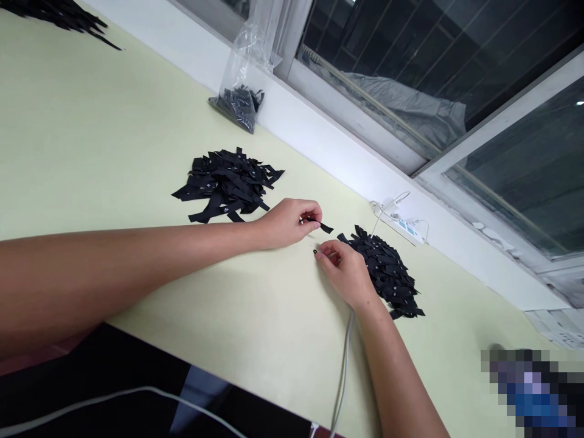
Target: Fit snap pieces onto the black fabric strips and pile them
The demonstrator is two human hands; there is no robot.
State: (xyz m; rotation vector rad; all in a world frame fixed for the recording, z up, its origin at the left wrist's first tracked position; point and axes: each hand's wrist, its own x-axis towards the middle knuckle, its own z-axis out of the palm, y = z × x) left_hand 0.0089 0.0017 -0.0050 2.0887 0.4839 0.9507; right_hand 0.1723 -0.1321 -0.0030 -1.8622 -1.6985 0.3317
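My left hand (288,221) is closed in a pinch on a small black fabric label (325,227), held just above the pale green table (91,134). Close below it, my right hand (347,271) rests on the table with its fingers curled toward the label's end; whether it grips anything is unclear. A heap of short black labels (387,271) lies right beside my right hand. A second heap of longer black labels (227,183) lies behind my left wrist.
A clear plastic bag (244,91) with black pieces leans against the white window ledge (328,146). A white power strip (404,226) lies by the ledge. A grey cable (343,371) runs under my right forearm. More black strips (68,15) lie far left.
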